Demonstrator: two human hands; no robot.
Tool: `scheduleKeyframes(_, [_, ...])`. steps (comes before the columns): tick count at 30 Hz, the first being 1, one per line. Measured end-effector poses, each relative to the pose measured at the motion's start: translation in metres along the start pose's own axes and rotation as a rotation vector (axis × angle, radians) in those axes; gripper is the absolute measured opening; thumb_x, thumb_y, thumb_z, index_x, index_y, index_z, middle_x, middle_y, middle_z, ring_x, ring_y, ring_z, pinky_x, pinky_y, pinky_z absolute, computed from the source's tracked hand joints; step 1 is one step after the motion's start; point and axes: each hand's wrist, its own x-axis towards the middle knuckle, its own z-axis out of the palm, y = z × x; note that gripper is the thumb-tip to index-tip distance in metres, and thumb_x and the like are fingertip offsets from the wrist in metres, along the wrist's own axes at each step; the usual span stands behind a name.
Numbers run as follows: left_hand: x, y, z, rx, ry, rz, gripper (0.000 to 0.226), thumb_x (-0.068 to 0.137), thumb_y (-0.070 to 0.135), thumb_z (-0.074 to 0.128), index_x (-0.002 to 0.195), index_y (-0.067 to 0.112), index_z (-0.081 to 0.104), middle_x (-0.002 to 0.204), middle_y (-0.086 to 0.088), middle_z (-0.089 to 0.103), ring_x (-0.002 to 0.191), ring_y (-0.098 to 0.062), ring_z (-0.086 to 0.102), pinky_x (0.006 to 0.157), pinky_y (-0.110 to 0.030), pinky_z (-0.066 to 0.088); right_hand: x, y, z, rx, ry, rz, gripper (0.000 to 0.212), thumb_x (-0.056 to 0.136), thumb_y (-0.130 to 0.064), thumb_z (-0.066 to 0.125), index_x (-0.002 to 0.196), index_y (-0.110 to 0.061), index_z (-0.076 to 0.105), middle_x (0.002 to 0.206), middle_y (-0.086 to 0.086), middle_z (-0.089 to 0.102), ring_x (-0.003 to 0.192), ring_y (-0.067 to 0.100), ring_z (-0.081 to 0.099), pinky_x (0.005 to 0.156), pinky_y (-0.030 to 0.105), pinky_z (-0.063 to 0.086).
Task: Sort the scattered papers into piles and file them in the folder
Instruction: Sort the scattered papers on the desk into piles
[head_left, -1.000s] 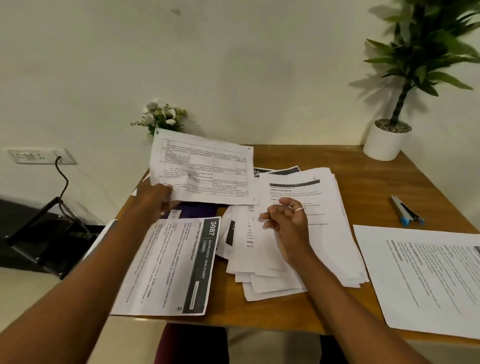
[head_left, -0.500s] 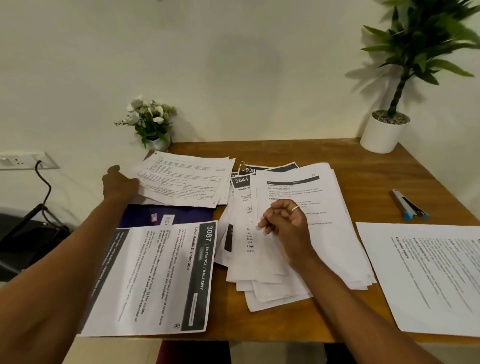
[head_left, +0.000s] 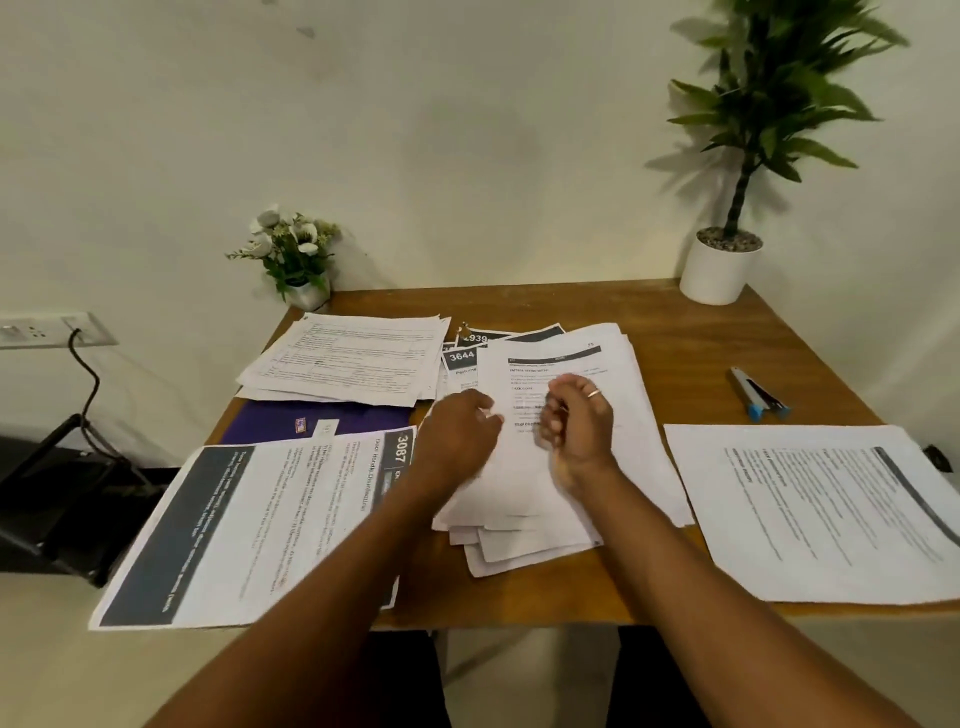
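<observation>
Over the middle heap of white printed papers (head_left: 644, 457), my right hand (head_left: 576, 426) curls its fingers on nothing; my left hand (head_left: 460, 439) beside it is blurred, so I cannot tell its grip. Leftward on the wooden bench (head_left: 675, 332), the dark purple flat folder (head_left: 270, 423) lies partly under more sheets (head_left: 353, 358).
</observation>
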Motion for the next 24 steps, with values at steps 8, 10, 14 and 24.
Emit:
scheduleKeyframes(8, [-0.022,0.008,0.053,0.188,0.120,-0.101,0.067,0.094,0.059,0.060,0.147,0.020,0.044,0.147,-0.007,0.047,0.135,-0.027,0.045,0.112,-0.045,0.037,0.033,-0.034,-0.077,-1.023,0.223,-0.165,0.068,0.082,-0.037,0.084,0.141,-0.021,0.053,0.148,0.007,0.048,0.135,0.029,0.048,0.107,0.048,0.048])
scheduleKeyframes(10, [-0.027,0.006,0.061,0.159,0.185,-0.088,0.065,0.096,0.059,0.056,0.148,0.022,0.044,0.150,-0.005,0.046,0.137,-0.025,0.043,0.116,-0.044,0.033,0.031,-0.032,-0.085,-0.996,0.170,-0.155,0.068,0.086,-0.029,0.082,0.144,-0.016,0.051,0.151,0.008,0.048,0.137,0.029,0.048,0.106,0.043,0.046])
scheduleKeyframes(14, [-0.030,0.004,0.066,0.112,0.234,-0.084,0.064,0.097,0.057,0.057,0.149,0.022,0.042,0.151,-0.004,0.046,0.139,-0.025,0.042,0.117,-0.045,0.032,0.028,-0.031,-0.089,-0.936,0.219,-0.276,0.047,0.089,-0.018,0.079,0.132,-0.017,0.062,0.131,0.004,0.066,0.122,0.023,0.061,0.104,0.038,0.045])
scheduleKeyframes(24, [-0.028,-0.003,0.073,0.080,0.289,-0.057,0.059,0.095,0.054,0.061,0.144,0.023,0.048,0.146,-0.003,0.051,0.136,-0.024,0.046,0.115,-0.044,0.035,0.042,-0.033,-0.088,-0.937,0.209,-0.191,0.063,0.081,-0.024,0.086,0.136,-0.013,0.056,0.134,0.009,0.060,0.123,0.030,0.059,0.089,0.033,0.055])
